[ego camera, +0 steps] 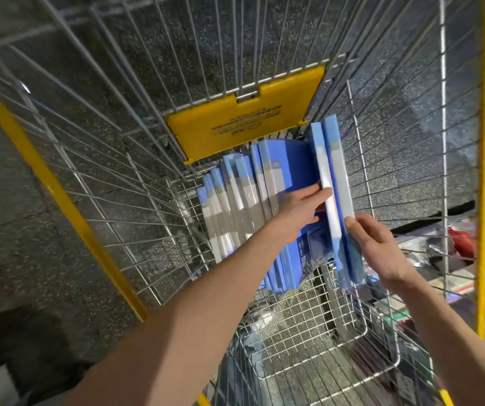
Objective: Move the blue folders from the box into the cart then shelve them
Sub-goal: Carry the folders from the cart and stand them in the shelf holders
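The two blue folders (333,177) stand on edge right of centre in the cart (294,303), spines up, long axis running from lower right toward the yellow flap (244,124). The left hand (302,212) pinches their left side, thumb on a spine; the right hand (382,247) clasps the right side. The row of blue folders (235,194) leans just left, so the pair probably goes that way

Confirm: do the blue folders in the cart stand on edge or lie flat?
On edge. The row of blue folders shows spines up, side by side in the cart; left hand and right hand grip a pair likewise.
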The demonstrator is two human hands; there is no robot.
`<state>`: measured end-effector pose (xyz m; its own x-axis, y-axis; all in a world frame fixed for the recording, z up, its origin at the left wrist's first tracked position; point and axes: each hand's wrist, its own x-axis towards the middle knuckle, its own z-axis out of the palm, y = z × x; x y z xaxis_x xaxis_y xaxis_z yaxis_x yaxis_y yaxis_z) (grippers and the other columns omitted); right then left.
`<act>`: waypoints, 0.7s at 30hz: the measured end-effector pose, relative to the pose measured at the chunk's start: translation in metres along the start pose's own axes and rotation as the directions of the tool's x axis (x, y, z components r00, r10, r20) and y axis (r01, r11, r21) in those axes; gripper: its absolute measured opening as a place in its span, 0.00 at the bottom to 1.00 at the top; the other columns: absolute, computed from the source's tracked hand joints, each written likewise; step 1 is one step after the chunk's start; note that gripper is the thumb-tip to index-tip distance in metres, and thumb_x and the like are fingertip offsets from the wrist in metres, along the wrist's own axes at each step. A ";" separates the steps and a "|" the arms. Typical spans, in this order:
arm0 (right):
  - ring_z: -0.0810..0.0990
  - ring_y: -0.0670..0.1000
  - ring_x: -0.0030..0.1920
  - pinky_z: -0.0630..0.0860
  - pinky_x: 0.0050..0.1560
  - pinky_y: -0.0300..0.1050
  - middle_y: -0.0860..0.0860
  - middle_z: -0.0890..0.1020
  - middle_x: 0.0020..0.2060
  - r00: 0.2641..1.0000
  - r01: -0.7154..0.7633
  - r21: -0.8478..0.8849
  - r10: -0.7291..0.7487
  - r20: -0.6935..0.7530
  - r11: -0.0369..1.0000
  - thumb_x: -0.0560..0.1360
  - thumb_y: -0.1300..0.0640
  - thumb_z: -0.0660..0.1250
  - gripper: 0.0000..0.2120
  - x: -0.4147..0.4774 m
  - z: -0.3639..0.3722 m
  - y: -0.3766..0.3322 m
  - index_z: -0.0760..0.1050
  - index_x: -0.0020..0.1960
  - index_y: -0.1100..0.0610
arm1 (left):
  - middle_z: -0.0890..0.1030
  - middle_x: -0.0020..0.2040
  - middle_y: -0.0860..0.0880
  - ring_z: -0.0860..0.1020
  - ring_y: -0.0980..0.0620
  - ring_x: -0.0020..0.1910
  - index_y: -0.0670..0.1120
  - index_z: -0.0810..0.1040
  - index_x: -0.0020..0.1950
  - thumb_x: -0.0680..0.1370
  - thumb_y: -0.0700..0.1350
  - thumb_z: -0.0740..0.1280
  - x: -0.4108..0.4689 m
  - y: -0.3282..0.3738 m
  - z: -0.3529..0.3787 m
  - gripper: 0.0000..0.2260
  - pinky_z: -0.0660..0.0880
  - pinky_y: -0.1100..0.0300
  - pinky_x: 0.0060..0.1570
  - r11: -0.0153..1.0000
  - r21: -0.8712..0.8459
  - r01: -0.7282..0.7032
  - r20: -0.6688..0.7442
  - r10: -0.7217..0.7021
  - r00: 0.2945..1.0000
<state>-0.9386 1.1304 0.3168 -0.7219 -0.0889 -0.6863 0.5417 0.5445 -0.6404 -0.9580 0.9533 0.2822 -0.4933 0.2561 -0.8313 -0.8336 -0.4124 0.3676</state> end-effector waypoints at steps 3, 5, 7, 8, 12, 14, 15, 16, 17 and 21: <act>0.81 0.49 0.46 0.75 0.45 0.38 0.46 0.81 0.45 0.996 -0.011 -0.076 0.004 -0.087 0.997 0.81 0.50 0.65 0.08 0.000 0.011 -0.006 0.74 0.55 0.54 | 0.80 0.52 0.54 0.80 0.57 0.47 0.47 0.73 0.73 0.81 0.48 0.69 0.002 0.001 0.004 0.21 0.76 0.53 0.63 0.999 0.033 -0.024 -0.007 0.024 1.000; 0.78 0.46 0.36 0.72 0.33 0.33 0.47 0.79 0.37 0.982 0.024 -0.279 -0.074 -0.172 0.960 0.76 0.48 0.72 0.14 0.001 0.017 -0.010 0.70 0.52 0.54 | 0.80 0.57 0.53 0.80 0.56 0.49 0.50 0.72 0.74 0.81 0.50 0.68 0.002 0.002 0.007 0.21 0.79 0.55 0.60 0.998 0.064 -0.025 0.007 0.025 1.000; 0.71 0.47 0.29 0.68 0.31 0.41 0.49 0.74 0.30 0.960 0.054 -0.466 -0.174 -0.219 0.883 0.72 0.55 0.77 0.17 0.005 0.019 -0.009 0.68 0.44 0.57 | 0.78 0.60 0.52 0.81 0.54 0.52 0.50 0.72 0.75 0.81 0.52 0.68 0.002 0.005 0.012 0.22 0.79 0.57 0.57 0.995 0.102 -0.020 0.026 0.018 1.000; 0.70 0.48 0.29 0.68 0.32 0.45 0.50 0.73 0.29 0.956 0.044 -0.513 -0.186 -0.229 0.857 0.72 0.60 0.76 0.16 0.008 0.018 -0.008 0.68 0.42 0.59 | 0.78 0.61 0.51 0.80 0.53 0.52 0.49 0.72 0.75 0.81 0.52 0.67 0.002 0.007 0.013 0.22 0.79 0.57 0.56 0.993 0.119 -0.015 0.024 0.012 1.000; 0.75 0.53 0.33 0.75 0.35 0.53 0.50 0.75 0.32 0.954 0.057 -0.546 -0.207 -0.218 0.836 0.74 0.64 0.71 0.10 0.011 0.007 -0.022 0.68 0.43 0.61 | 0.80 0.50 0.51 0.79 0.53 0.46 0.49 0.77 0.64 0.82 0.52 0.66 -0.003 0.020 0.018 0.13 0.76 0.61 0.48 0.989 0.146 -0.035 -0.041 0.042 0.998; 0.72 0.49 0.30 0.67 0.33 0.46 0.46 0.72 0.28 0.934 0.130 -0.578 -0.296 -0.203 0.806 0.73 0.63 0.71 0.11 0.002 -0.002 -0.038 0.68 0.40 0.60 | 0.81 0.47 0.50 0.79 0.50 0.47 0.48 0.78 0.61 0.81 0.53 0.67 -0.008 0.025 0.017 0.12 0.75 0.61 0.45 0.987 0.142 -0.072 -0.089 0.085 0.992; 0.70 0.46 0.29 0.62 0.33 0.44 0.44 0.71 0.27 0.919 0.157 -0.573 -0.332 -0.214 0.804 0.73 0.62 0.72 0.12 -0.006 -0.008 -0.047 0.68 0.39 0.59 | 0.80 0.47 0.49 0.78 0.50 0.47 0.49 0.78 0.60 0.81 0.53 0.68 -0.011 0.030 0.018 0.12 0.75 0.60 0.44 0.984 0.149 -0.100 -0.110 0.117 0.987; 0.68 0.43 0.29 0.58 0.34 0.44 0.43 0.70 0.27 0.902 0.195 -0.559 -0.371 -0.220 0.806 0.72 0.62 0.73 0.13 -0.018 -0.012 -0.055 0.68 0.40 0.59 | 0.79 0.47 0.48 0.77 0.50 0.47 0.49 0.78 0.58 0.80 0.55 0.69 -0.015 0.034 0.018 0.12 0.74 0.60 0.43 0.979 0.161 -0.124 -0.132 0.146 0.981; 0.67 0.41 0.29 0.56 0.34 0.44 0.42 0.69 0.27 0.881 0.241 -0.539 -0.415 -0.228 0.807 0.72 0.62 0.73 0.13 -0.031 -0.015 -0.063 0.68 0.40 0.59 | 0.78 0.47 0.48 0.76 0.50 0.45 0.50 0.78 0.56 0.79 0.56 0.69 -0.018 0.037 0.019 0.12 0.73 0.60 0.43 0.975 0.165 -0.146 -0.157 0.172 0.972; 0.66 0.41 0.28 0.54 0.32 0.41 0.42 0.68 0.26 0.795 0.357 -0.479 -0.530 -0.295 0.802 0.71 0.59 0.72 0.13 -0.094 -0.026 -0.086 0.67 0.40 0.58 | 0.75 0.47 0.50 0.75 0.51 0.46 0.51 0.76 0.58 0.80 0.59 0.67 -0.046 0.050 0.034 0.14 0.75 0.55 0.49 0.959 0.199 -0.202 -0.171 0.237 0.956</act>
<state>-0.9290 1.1133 0.4453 -0.9880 -0.1133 -0.1048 -0.0294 0.8046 -0.5931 -0.9853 0.9506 0.3526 -0.6269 -0.0029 -0.7791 -0.7490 -0.2729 0.6037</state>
